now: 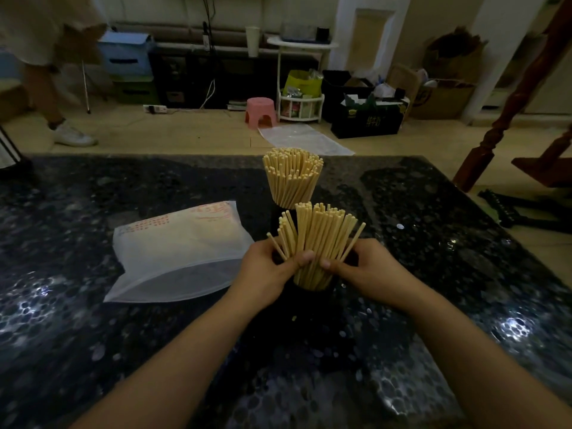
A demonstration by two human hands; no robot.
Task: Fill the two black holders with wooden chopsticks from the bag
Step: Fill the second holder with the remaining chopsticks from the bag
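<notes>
A dark speckled stone table point(433, 243) bears two black holders of wooden chopsticks point(292, 178) at twelve o'clock and a white plastic bag point(176, 255) at nine.

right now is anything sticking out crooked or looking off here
Yes. In the near holder, a few chopsticks on the left splay outward, and one leans out on the right, while the far bundle stands tidy. Both hands gather them.

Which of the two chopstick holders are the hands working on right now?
The near holder: the left hand and right hand hold its chopsticks. The far holder stands untouched.
</notes>
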